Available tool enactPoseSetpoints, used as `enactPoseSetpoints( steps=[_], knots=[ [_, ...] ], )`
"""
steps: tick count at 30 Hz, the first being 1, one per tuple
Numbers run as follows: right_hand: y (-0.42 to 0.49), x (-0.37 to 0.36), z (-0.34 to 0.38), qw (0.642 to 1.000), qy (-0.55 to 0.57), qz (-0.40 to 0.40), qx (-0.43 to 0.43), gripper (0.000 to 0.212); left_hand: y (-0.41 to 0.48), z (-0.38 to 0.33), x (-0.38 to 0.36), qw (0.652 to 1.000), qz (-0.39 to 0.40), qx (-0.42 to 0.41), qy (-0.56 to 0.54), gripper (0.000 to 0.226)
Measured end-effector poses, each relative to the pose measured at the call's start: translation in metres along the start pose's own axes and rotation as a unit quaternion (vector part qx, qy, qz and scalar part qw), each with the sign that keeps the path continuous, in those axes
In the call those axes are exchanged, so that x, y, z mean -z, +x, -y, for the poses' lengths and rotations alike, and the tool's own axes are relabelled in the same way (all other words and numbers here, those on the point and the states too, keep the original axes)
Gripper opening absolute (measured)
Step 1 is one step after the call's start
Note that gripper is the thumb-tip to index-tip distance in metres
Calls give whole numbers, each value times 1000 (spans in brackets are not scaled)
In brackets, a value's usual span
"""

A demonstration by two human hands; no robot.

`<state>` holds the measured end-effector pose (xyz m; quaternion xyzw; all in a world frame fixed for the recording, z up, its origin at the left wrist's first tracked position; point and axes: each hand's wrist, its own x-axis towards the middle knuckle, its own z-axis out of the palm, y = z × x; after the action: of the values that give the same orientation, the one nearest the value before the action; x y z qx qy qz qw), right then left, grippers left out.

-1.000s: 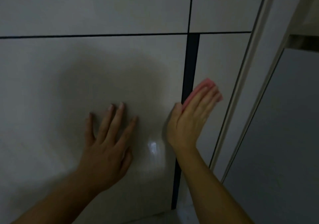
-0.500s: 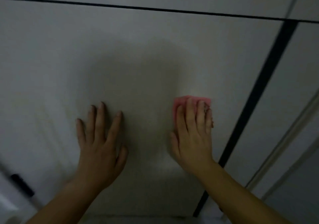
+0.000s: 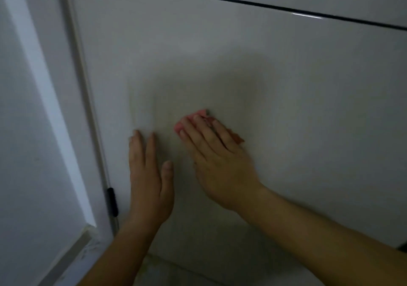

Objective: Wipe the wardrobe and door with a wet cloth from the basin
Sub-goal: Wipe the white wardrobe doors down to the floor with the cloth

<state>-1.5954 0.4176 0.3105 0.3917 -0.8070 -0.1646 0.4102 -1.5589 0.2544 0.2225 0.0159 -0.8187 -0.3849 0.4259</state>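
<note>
A large white wardrobe panel (image 3: 297,83) fills most of the head view. My right hand (image 3: 218,160) lies flat on it with straight fingers and presses a pink cloth (image 3: 199,116) against the surface; only the cloth's edges show past my fingertips. My left hand (image 3: 149,175) rests flat on the same panel just to the left, fingers straight, holding nothing. The basin is out of view.
A thin dark seam (image 3: 242,2) runs across the top of the panel. At the left stands a white frame (image 3: 50,114) with a black hinge (image 3: 111,202) on the panel's edge. Floor (image 3: 176,272) shows at the bottom.
My right hand has slid the cloth leftwards from the panel's right gap to its left part, close to my left hand. The view has swung left, so the frame and hinge now show.
</note>
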Motion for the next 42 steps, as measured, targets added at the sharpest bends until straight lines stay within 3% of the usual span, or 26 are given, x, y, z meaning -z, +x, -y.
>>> enactPoseSetpoints(
  steps=[10, 15, 19, 22, 25, 30, 33, 36, 40, 42],
  knots=[
    [115, -15, 42, 989, -45, -26, 138, 66, 14, 52, 29, 996, -11, 73, -46, 66],
    [148, -7, 46, 981, -65, -8, 184, 64, 17, 59, 34, 996, -21, 65, -60, 60],
    [145, 13, 26, 975, -17, -3, 220, 70, 28, 43, 38, 994, -69, 43, -72, 60],
    [122, 28, -9, 980, -24, -18, 197, 64, 50, 32, 31, 995, -64, -44, -60, 65],
    [95, 35, -30, 987, -10, -25, 158, 58, 73, 18, 15, 996, -62, -17, -68, 74],
    [85, 29, -33, 983, -81, -8, 167, 62, 107, 8, 10, 987, -148, 13, -56, 70],
    [85, 24, -31, 982, -101, -20, 159, 65, 129, 9, 16, 987, -157, -19, 26, 67],
    [85, 20, -31, 981, -100, -39, 159, 63, 103, 22, -2, 990, -131, -52, 27, 67],
    [81, 18, -23, 983, -114, -35, 141, 67, 36, 51, -28, 989, -125, 74, -13, 67],
    [75, 16, -12, 987, -102, -24, 123, 68, 39, 50, -29, 988, -128, 81, -20, 66]
  ],
)
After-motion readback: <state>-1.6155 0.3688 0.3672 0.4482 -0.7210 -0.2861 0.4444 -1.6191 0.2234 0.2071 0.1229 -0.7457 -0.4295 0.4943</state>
